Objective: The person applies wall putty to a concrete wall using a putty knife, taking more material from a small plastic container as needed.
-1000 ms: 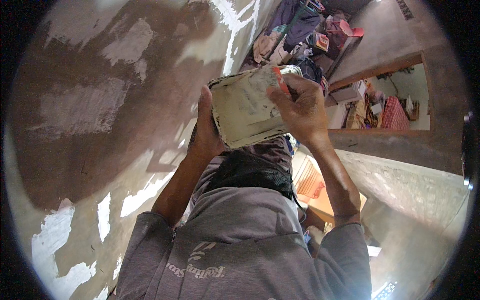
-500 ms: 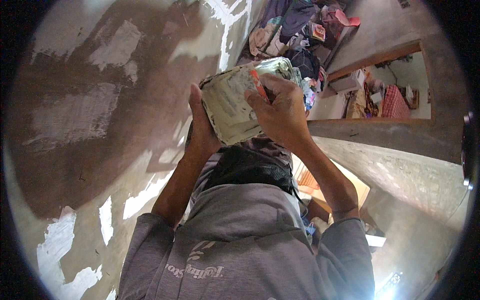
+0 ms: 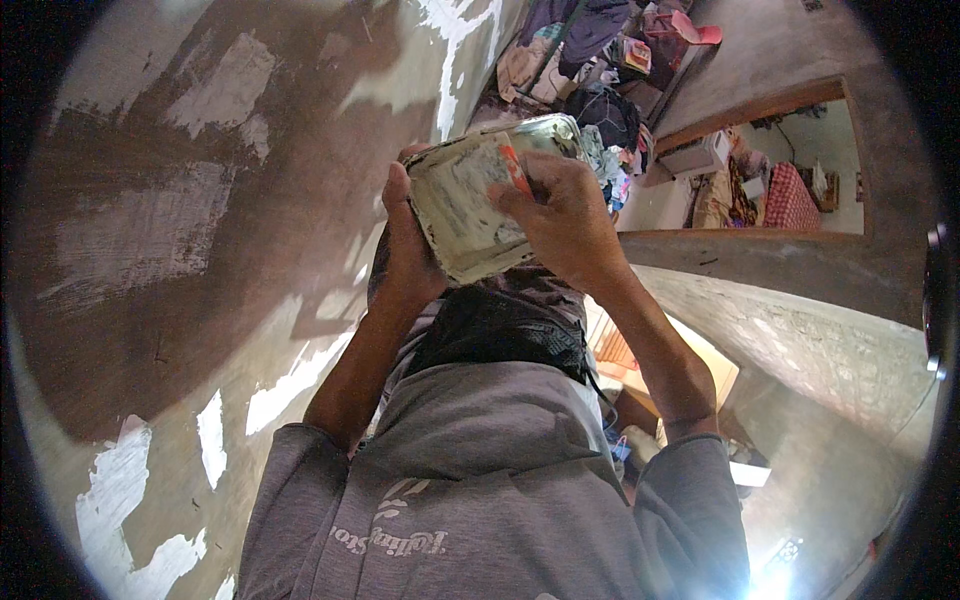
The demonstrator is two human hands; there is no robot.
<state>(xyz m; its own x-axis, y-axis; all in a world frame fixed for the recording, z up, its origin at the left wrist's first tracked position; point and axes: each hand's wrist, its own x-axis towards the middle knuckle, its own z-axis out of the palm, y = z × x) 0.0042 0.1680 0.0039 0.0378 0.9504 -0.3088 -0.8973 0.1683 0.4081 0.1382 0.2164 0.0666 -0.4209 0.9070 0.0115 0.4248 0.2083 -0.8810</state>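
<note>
— What is closest to us here?

— A grey sweatshirt point(image 3: 480, 480), soft and a little fuzzy, with sleeves pushed up. Both forearms rise from it.

— And what do the hands hold?

— The left hand point(image 3: 410, 250) grips a flat rectangular tray point(image 3: 470, 205) from the side, thumb along its edge, fingers wrapped under it. The tray is raised in front of the person, between the hands. It is smeared with pale, wet-looking putty, and its rim is crusted.

— The right hand?

— The right hand point(image 3: 565, 215) lies over the tray, fingers pressed together around an orange handle point(image 3: 515, 170). The tool's blade I cannot see.

— Behind them?

— A rough brown wall point(image 3: 200, 250) with white patches. Further away, a pile of clothes point(image 3: 580, 60) and a doorway point(image 3: 760, 170).
</note>
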